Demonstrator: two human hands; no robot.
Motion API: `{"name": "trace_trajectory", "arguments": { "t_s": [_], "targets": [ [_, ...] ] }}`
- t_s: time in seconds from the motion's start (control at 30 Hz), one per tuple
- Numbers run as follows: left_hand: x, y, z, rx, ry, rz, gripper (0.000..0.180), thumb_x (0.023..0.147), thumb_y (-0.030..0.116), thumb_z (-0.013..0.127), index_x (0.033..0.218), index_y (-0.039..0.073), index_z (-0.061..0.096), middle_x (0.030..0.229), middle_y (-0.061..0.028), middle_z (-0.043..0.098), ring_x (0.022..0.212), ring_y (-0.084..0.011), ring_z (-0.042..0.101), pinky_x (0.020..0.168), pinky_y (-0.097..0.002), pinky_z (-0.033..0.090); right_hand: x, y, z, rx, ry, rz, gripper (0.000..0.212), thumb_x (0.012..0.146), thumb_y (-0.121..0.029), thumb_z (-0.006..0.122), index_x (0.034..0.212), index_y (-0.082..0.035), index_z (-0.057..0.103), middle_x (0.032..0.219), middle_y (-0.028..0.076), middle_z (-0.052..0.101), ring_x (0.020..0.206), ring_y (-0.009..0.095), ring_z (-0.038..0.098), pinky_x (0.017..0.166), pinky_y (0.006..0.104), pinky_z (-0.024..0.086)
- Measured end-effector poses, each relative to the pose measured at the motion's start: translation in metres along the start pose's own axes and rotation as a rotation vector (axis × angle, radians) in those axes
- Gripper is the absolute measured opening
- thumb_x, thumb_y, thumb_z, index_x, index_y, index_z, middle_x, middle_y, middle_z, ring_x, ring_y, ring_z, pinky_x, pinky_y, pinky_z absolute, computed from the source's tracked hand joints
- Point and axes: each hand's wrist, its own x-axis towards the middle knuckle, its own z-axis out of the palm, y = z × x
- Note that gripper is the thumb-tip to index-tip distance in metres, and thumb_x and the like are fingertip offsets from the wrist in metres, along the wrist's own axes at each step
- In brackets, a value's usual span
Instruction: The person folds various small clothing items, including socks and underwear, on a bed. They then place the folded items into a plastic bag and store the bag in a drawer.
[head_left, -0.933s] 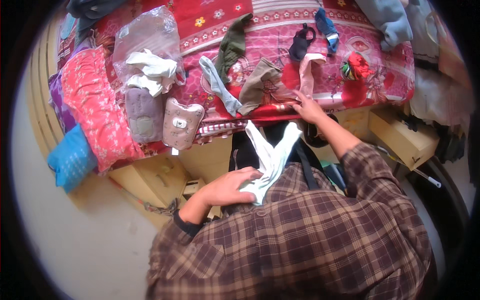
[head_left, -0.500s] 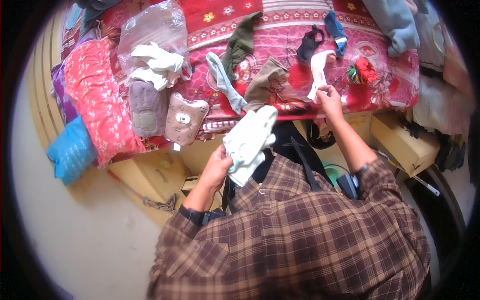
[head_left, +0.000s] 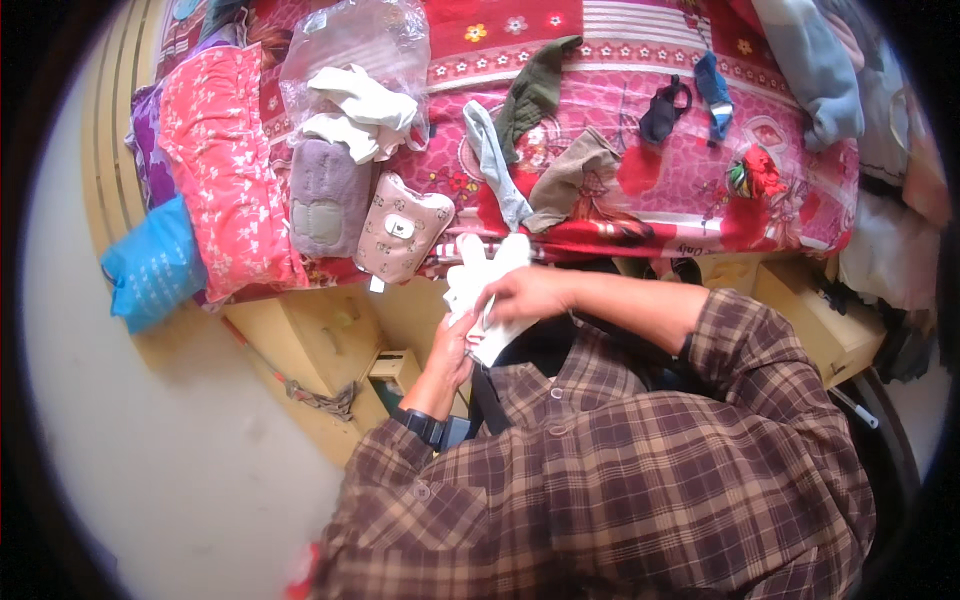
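Observation:
A bunch of white socks (head_left: 467,284) is in front of my body, below the bed's near edge. My left hand (head_left: 449,350) is closed round the lower part of it. From the right, my right hand (head_left: 533,294) reaches across with bent fingers pressed on the same socks. The fingertips are partly hidden in the fabric. Just beyond my hands, a light blue sock (head_left: 494,160), a dark green sock (head_left: 534,95) and a brown sock (head_left: 572,180) lie on the bed.
The bed (head_left: 640,232) has a red and pink flowered cover. A pink pouch (head_left: 403,228), a grey-purple pad (head_left: 328,190), white socks on a plastic bag (head_left: 355,30) and a coral pillow (head_left: 225,170) lie left. Right are a black item (head_left: 662,110), a blue sock (head_left: 713,95) and a red bundle (head_left: 762,170).
My right hand has taken the pale pink sock off the bed and come left to meet the left hand at the white socks. The view has shifted a little.

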Motion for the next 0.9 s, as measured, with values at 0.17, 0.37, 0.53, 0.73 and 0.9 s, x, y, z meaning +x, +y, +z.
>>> {"name": "trace_trajectory", "arguments": {
  "t_s": [0.17, 0.37, 0.53, 0.73, 0.9],
  "targets": [
    [-0.001, -0.028, -0.016, 0.034, 0.092, -0.010, 0.025, 0.079, 0.013, 0.055, 0.101, 0.003, 0.048, 0.079, -0.0040, 0.056, 0.055, -0.0082, 0.050, 0.045, -0.0177, 0.039, 0.030, 0.033, -0.060, -0.950, 0.424, 0.331, 0.052, 0.079, -0.030, 0.051, 0.127, -0.020, 0.034, 0.073, 0.011, 0.060, 0.069, 0.028, 0.060, 0.059, 0.0385, 0.046],
    [0.000, -0.058, -0.041, -0.053, -0.001, -0.053, 0.029, 0.077, 0.011, 0.056, 0.103, 0.001, 0.048, 0.085, -0.0065, 0.058, 0.061, -0.0124, 0.056, 0.048, -0.0211, 0.044, 0.051, 0.056, -0.087, -1.100, 0.584, 0.152, 0.038, 0.075, -0.026, 0.058, 0.110, -0.013, 0.050, 0.101, 0.009, 0.051, 0.090, 0.025, 0.053, 0.074, 0.0370, 0.044],
    [0.005, -0.079, -0.045, -0.124, 0.037, -0.067, 0.033, 0.076, 0.010, 0.057, 0.106, 0.000, 0.046, 0.087, -0.0081, 0.058, 0.064, -0.0134, 0.056, 0.050, -0.0223, 0.045, 0.075, 0.018, -0.145, -0.905, 0.843, 0.172, 0.031, 0.074, -0.005, 0.054, 0.103, -0.009, 0.048, 0.105, 0.011, 0.047, 0.091, 0.028, 0.052, 0.077, 0.0358, 0.045],
    [0.001, -0.083, -0.042, -0.115, 0.083, -0.082, 0.035, 0.077, 0.008, 0.056, 0.109, -0.002, 0.044, 0.093, -0.0105, 0.057, 0.074, -0.0172, 0.059, 0.057, -0.0248, 0.049, 0.050, 0.015, -0.213, -1.233, 0.678, 0.517, 0.050, 0.071, 0.001, 0.054, 0.117, -0.015, 0.044, 0.116, 0.011, 0.047, 0.086, 0.027, 0.059, 0.072, 0.0371, 0.049],
    [-0.002, -0.082, -0.042, -0.160, 0.110, -0.081, 0.033, 0.078, 0.006, 0.055, 0.108, -0.002, 0.044, 0.095, -0.0113, 0.057, 0.083, -0.0202, 0.058, 0.070, -0.0298, 0.049, 0.001, 0.002, -0.240, -0.854, 1.025, 0.617, 0.022, 0.080, -0.005, 0.050, 0.101, -0.008, 0.055, 0.094, 0.010, 0.059, 0.081, 0.019, 0.059, 0.069, 0.0278, 0.051]
  ]
}}
